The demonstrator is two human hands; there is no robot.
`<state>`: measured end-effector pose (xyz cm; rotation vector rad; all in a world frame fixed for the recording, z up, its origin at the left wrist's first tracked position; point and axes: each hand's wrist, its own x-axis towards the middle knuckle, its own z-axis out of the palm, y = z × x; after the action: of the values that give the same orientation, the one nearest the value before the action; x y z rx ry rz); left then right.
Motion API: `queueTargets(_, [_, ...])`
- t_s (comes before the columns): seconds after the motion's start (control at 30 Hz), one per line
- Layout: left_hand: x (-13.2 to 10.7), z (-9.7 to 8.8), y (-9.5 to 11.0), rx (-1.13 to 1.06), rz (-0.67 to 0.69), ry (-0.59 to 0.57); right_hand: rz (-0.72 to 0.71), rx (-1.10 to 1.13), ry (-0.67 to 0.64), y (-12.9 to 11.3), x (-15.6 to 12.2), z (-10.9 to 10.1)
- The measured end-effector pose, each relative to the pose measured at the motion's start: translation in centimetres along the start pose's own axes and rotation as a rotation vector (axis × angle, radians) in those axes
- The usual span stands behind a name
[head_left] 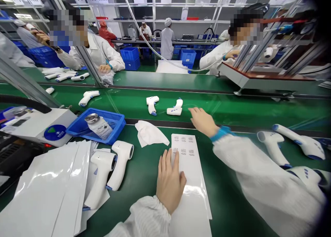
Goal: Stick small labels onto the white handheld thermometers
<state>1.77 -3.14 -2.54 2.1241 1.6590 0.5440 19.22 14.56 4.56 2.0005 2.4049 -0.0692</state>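
Observation:
My left hand (169, 180) lies flat, fingers together and stretched out, on a white label sheet (191, 175) in front of me. My right hand (203, 121) reaches forward over the green conveyor belt (232, 107), fingers extended and holding nothing. It is just right of a white forehead thermometer (176, 108) lying on the belt. A second thermometer (151, 104) lies a little further left. Two white thermometers (111, 168) rest side by side on the bench at my left.
A stack of glossy white bags (49, 192) lies at lower left. A blue tray (113, 123) holds a small bottle (98, 125). A white cloth (148, 133) lies by the sheet. More thermometers (297, 144) sit at right. Other workers sit across the belt.

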Motion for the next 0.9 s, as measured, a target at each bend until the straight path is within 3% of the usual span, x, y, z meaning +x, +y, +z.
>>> queueTargets(0.17, [0.0,0.9,0.6,0.174,0.052,0.070,-0.175,-0.015,0.055,-1.4,8.7,0.9])
queueTargets(0.27, [0.0,1.0,0.7,0.111,0.011,0.049,-0.169,0.024,0.022,-1.8,10.7,0.7])
queueTargets(0.33, [-0.1,0.4,0.8,-0.022,-0.039,0.023,-0.130,0.072,-0.016,-1.9,10.5,0.2])
queueTargets(0.43, [-0.2,-1.3,1.0,-0.344,-0.162,0.011,-0.056,0.188,-0.077,-2.1,7.7,-0.3])
queueTargets(0.57, [0.5,-3.6,1.0,-0.786,-0.330,0.020,-0.036,0.456,-0.164,-3.4,-0.3,0.2])
queueTargets(0.63, [1.2,-4.4,1.1,-0.978,-0.337,0.057,-0.065,0.604,-0.223,-4.6,-5.0,0.5])
queueTargets(0.73, [2.2,-5.1,1.7,-1.291,-0.281,0.093,-0.103,1.105,-0.354,-6.4,-10.8,0.5])
queueTargets(0.8, [2.4,-5.6,2.4,-1.418,-0.305,0.107,-0.090,1.346,-0.410,-7.3,-13.5,0.3])
queueTargets(0.9, [2.0,-6.2,3.3,-1.409,-0.374,0.134,-0.043,1.514,-0.524,-8.2,-16.0,0.3])
